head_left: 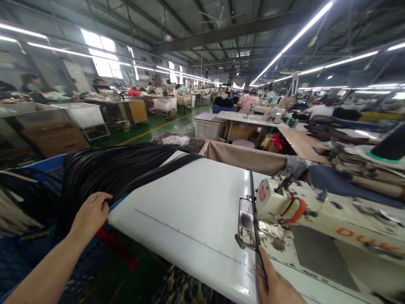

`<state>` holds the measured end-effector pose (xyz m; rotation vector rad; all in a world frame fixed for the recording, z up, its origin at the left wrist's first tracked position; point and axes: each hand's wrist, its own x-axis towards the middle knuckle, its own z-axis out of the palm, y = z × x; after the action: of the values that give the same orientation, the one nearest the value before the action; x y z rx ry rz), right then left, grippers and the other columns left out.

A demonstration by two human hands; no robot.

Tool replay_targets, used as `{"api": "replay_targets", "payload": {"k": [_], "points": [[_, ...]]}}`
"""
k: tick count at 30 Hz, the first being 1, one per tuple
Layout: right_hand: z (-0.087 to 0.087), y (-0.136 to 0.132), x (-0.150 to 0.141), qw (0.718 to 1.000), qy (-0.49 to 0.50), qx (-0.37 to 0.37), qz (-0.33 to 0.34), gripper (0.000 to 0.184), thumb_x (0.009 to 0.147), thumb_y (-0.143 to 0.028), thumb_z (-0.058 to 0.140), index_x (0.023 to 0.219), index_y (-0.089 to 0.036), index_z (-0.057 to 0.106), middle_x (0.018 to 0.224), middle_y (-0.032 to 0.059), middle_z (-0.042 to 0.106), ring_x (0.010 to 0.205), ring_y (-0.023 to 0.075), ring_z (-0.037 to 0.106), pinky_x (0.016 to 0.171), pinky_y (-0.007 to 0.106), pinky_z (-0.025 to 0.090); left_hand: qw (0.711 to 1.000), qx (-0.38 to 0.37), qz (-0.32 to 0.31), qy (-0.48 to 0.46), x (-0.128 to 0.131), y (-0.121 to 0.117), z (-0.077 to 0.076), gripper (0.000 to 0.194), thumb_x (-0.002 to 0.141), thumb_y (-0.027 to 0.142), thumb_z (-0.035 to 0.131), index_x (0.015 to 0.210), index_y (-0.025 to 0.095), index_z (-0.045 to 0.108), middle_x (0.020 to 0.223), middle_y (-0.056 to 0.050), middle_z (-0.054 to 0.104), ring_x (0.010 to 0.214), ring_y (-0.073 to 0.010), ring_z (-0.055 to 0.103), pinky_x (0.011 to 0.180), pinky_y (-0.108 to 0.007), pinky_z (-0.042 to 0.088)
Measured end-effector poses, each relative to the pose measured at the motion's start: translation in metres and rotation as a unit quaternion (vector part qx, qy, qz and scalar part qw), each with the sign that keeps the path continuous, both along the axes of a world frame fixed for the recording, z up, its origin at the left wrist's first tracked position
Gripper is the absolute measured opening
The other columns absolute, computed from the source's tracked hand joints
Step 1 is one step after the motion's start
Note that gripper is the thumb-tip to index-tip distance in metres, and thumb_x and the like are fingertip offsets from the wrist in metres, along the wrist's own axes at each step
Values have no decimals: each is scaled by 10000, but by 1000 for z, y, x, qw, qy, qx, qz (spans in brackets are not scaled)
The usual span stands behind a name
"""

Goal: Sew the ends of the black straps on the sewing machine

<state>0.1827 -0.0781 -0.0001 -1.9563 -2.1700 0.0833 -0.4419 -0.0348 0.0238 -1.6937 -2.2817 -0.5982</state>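
A long pile of thin black fabric strips (pixel 104 169) spills over a blue basket and onto the left side of the white sewing table (pixel 177 207). My left hand (pixel 91 215) is closed at the pile's near edge, with dark strip material at its fingertips; how many strips it grips is hidden. On the right, a single black strip (pixel 253 190) runs lengthwise beside the needle area of a white sewing machine (pixel 303 211), across its metal plate (pixel 246 219). The near end of that strip is pinched in my right hand (pixel 275 278), just in front of the machine.
A ruler line (pixel 190 234) is marked on the tabletop. Beyond the table's far edge stands a beige cloth-lined bin (pixel 247 157). Folded fabric (pixel 357 173) and a black thread cone (pixel 389 143) lie behind the machine. The blue basket (pixel 58 169) borders the table at left. Other people work farther back.
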Motion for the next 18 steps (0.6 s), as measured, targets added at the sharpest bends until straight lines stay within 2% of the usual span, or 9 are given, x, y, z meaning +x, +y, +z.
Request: {"api": "replay_targets", "payload": {"k": [3,7,10,13,16,18], "points": [[2,-5,-8,998,-54,27,-14,526,1036,-263,392,1538,-182,528,776,76,787,672,233,753,632,303,553,991,19,-124,-36,67,29,-10,333,948,294,381,1134,176,632,1274,-122,662,1267,-265,608,1203,-447,431],[3,-11,-14,996,-76,50,-26,520,1012,-221,471,1528,-188,530,797,60,782,704,206,745,639,271,529,954,-26,-278,-112,183,53,-29,407,1010,353,389,1275,182,646,1393,-103,661,1323,-245,603,1214,-450,447],[3,-13,-15,996,-62,66,-15,548,982,-173,505,1529,-183,512,879,57,793,751,203,747,665,274,534,912,-34,-392,-118,272,52,-37,413,1041,326,410,1380,206,613,1484,-92,615,1387,-229,567,1222,-454,450],[3,-15,-15,996,-56,68,-12,575,964,-139,505,1538,-176,485,902,53,789,766,203,746,667,276,532,866,-51,-490,-81,350,42,-37,428,1029,284,488,1441,211,577,1539,-69,573,1472,-226,485,1252,-444,423],[3,-16,-15,997,-51,57,-14,584,972,-145,492,1553,-179,455,919,58,786,783,199,744,682,270,531,845,-53,-529,-51,406,32,-32,485,1029,341,537,1493,197,531,1572,-73,537,1520,-243,423,1265,-458,403],[4,-17,-15,998,-40,47,-16,579,971,-151,491,1549,-177,459,941,67,785,813,208,747,708,279,539,842,-40,-536,-37,430,28,-31,494,1039,357,524,1501,183,521,1573,-80,535,1535,-254,398,1265,-468,394]]}}
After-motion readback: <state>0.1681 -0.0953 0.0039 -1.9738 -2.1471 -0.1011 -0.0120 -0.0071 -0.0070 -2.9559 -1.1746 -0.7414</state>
